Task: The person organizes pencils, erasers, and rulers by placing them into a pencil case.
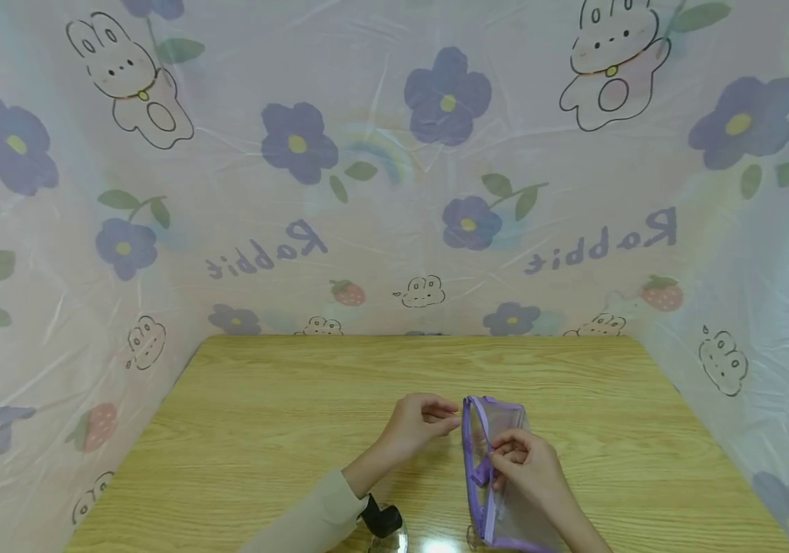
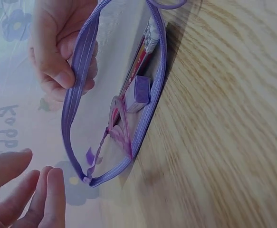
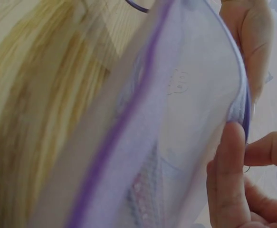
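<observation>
A see-through pencil case (image 1: 515, 522) with purple zip edging stands on the wooden table, its mouth facing left. My right hand (image 1: 531, 467) pinches the edging on one side of the mouth between thumb and fingers, and the zip is undone. In the left wrist view, the case holds pencils (image 2: 137, 61) with white ends, a purple-and-white eraser (image 2: 139, 94) and a pink translucent protractor (image 2: 120, 124). Just left of the mouth, my left hand (image 1: 420, 421) hovers with loosely bent fingers, thumb and fingertips apart, nothing between them.
The wooden table (image 1: 283, 415) runs back to a hanging sheet (image 1: 380, 223) printed with flowers and rabbits, which also closes off both sides. By my left sleeve (image 1: 318, 511), a black piece (image 1: 383, 521) sits above something clear and rounded, cut off by the bottom edge.
</observation>
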Tool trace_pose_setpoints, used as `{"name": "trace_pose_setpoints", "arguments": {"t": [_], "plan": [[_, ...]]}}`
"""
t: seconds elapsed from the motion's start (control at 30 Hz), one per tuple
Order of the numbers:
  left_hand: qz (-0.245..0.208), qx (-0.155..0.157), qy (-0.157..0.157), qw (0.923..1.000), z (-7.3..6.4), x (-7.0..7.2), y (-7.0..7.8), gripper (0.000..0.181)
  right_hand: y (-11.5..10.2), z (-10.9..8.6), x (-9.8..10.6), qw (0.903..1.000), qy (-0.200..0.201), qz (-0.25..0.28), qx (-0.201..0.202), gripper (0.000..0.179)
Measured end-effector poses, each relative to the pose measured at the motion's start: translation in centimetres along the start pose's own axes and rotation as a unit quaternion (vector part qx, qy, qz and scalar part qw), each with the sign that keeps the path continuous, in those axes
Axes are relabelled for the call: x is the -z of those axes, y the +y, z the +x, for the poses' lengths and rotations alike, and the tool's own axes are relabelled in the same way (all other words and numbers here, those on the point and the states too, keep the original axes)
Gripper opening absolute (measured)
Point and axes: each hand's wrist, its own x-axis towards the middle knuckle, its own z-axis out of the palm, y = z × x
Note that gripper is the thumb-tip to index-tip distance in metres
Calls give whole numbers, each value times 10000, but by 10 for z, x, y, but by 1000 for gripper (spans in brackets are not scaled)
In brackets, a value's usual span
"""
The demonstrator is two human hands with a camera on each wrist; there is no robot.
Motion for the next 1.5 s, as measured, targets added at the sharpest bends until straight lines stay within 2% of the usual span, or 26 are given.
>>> {"name": "trace_pose_setpoints", "arguments": {"t": [0.4,0.63,0.8,1.17,1.5], "plan": [[263,77,44,9996,-11,14,0,20,1,2,-1,10000,-28,53,0,17],[173,110,-47,9998,-19,22,0,23,4,4,-1,10000,-60,-23,73,16],[74,211,-3,9997,-29,29,-3,26,4,3,-1,9999,-76,-25,114,16],[8,319,304,9990,-55,45,-7,34,4,1,-2,10000,-50,16,-10,16],[361,245,462,9980,-78,55,-12,36,4,1,-2,10000,-35,-62,-62,15]]}}
